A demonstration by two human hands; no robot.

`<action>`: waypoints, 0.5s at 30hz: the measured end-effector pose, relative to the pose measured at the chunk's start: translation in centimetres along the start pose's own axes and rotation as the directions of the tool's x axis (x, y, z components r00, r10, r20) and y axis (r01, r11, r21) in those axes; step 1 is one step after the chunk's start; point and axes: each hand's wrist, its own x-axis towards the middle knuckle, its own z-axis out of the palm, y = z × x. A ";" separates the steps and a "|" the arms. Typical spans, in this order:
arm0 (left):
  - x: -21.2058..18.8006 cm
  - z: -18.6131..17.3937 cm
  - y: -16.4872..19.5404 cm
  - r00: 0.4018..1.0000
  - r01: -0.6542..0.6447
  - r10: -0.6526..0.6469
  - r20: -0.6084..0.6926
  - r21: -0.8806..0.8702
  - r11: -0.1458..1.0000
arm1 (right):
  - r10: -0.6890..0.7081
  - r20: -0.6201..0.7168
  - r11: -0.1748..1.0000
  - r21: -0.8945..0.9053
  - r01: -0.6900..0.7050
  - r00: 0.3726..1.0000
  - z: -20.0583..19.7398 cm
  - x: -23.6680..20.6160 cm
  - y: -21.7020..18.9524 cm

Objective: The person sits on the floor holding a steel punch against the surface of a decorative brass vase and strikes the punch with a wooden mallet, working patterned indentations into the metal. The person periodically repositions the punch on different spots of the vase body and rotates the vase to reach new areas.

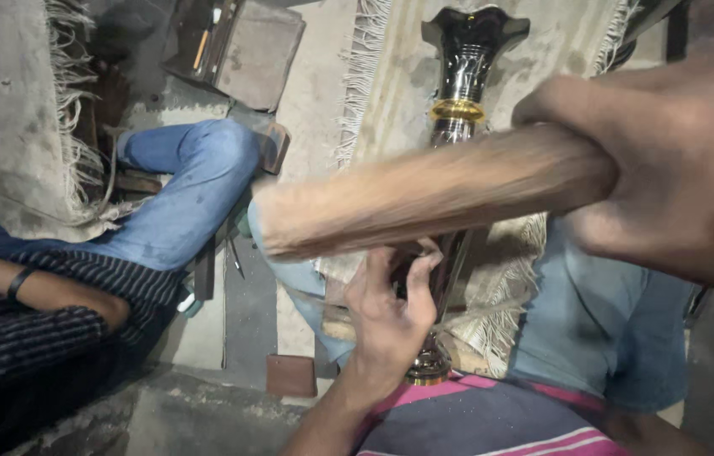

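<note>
My right hand (670,169) is clenched around a thick wooden club (425,198), which stretches blurred across my lap. Beneath it my left hand (386,317) grips the dark polished metal stem (458,101) with its gold ring, lying lengthwise over a fringed mat (543,42).

— We see the wooden club (425,198) only as a motion-blurred shape; its grain is unreadable.
— And our right hand (670,169) runs off the right edge, blurred too.
— The club hides the middle of the dark metal vase (467,51); our left hand (391,312) covers its lower stem.
— The seated person (78,253) at left is cut off by the edge.
</note>
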 end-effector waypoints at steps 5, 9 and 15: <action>0.4 -0.2 0.2 0.998 -0.061 0.060 0.037 0.045 0.997 | 0.119 0.288 0.993 -0.042 -0.112 0.950 2.3 -1.0 3.0; 0.9 -0.3 0.2 0.991 -0.117 0.109 0.074 0.111 0.987 | 0.134 0.175 0.989 0.042 -0.144 0.975 6.6 -2.9 5.8; 2.7 -1.4 0.5 0.947 -0.218 0.191 0.258 0.082 0.972 | 0.144 0.261 0.939 0.267 -0.215 0.954 9.9 -4.2 9.9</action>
